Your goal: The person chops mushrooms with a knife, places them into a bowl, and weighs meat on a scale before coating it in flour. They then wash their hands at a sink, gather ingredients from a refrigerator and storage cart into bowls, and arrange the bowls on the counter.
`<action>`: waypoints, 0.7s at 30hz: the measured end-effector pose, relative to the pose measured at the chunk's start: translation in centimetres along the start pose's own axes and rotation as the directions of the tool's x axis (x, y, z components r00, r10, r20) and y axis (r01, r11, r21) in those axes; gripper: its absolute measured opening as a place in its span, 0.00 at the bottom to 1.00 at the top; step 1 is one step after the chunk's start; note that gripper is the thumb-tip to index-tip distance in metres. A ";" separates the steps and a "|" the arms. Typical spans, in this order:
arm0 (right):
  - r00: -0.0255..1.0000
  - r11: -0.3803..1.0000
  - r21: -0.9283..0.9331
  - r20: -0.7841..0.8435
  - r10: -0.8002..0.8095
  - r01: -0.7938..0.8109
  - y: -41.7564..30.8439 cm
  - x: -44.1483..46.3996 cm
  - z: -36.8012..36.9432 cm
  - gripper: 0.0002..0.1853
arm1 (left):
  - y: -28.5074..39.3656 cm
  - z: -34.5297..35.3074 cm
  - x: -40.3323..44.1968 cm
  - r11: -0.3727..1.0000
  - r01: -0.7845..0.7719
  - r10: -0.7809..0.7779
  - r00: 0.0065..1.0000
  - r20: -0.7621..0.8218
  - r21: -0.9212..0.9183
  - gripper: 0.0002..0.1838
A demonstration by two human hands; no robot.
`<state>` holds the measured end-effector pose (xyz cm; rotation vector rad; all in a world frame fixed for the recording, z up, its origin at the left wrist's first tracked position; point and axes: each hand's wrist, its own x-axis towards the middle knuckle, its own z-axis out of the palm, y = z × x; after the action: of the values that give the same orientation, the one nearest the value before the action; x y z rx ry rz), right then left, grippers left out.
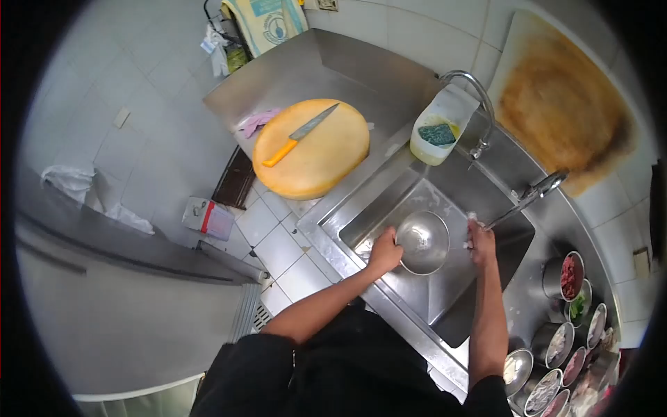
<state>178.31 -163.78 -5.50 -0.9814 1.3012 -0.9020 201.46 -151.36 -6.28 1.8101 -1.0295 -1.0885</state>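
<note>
A round, shiny metal bowl (422, 242) is held over the sink basin (445, 299), its inside facing up. My left hand (385, 251) is closed on the bowl's left rim. To the right of the bowl, my right hand (481, 242) is closed, with white bits showing at its fingers; whether these are suds or a cloth I cannot tell. That hand is apart from the bowl and beside the spout of a metal tap (535, 194).
A knife (300, 135) with an orange handle lies on a thick round chopping board (333, 160). A cut-open white jug (427, 149) holds a green scouring pad (437, 134). Several metal pots of food, one with red pieces (571, 276), crowd the right counter. A brown-stained board (566, 97) leans against the wall.
</note>
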 end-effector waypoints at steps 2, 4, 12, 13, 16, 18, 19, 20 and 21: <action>0.992 0.998 0.037 0.108 -0.058 0.055 0.8 0.5 0.6 0.02 | 0.5 2.2 2.2 0.997 0.072 -0.068 0.992 0.108 -0.031 0.10; 0.999 0.994 0.101 0.013 -0.042 0.041 -0.1 0.0 2.0 0.02 | 1.4 4.7 3.9 1.000 0.002 -0.001 0.980 0.198 -0.004 0.12; 0.883 0.911 -0.159 -0.231 -0.409 0.381 -5.1 -3.7 1.9 0.06 | 9.6 11.9 5.7 0.780 -0.612 0.608 0.693 0.387 -0.131 0.17; 0.834 0.862 -0.204 -0.226 -0.503 0.464 -5.7 -3.9 1.9 0.05 | 9.4 12.5 6.5 0.671 -0.723 0.720 0.584 0.374 -0.163 0.17; 0.900 0.932 -0.177 -0.254 -0.355 0.318 -5.8 -3.7 2.4 0.11 | 7.3 11.8 6.8 0.711 -0.608 0.459 0.782 0.421 0.353 0.17; 0.907 0.939 -0.224 -0.279 -0.317 0.259 -4.9 -3.1 2.0 0.15 | 3.8 11.3 7.2 0.978 -0.208 0.188 0.913 0.362 0.016 0.14; 0.912 0.946 -0.256 -0.307 -0.273 0.197 -4.7 -2.8 2.1 0.18 | 1.6 11.2 8.2 0.929 0.300 -0.153 0.846 0.511 -0.219 0.13; 0.978 1.000 -0.014 -0.205 -0.024 0.021 -6.0 -3.6 2.4 0.16 | 1.9 9.2 7.1 0.845 0.464 -0.246 0.777 0.579 -0.264 0.13; 0.986 0.975 -0.216 -0.151 -0.077 0.043 -5.1 -2.4 1.7 0.11 | -1.0 9.3 8.4 0.765 0.570 -0.269 0.705 0.657 -0.299 0.17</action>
<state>179.91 -163.14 0.16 -1.1384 1.5335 -0.9152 195.72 -160.44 -12.81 1.3346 -0.5391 -2.0934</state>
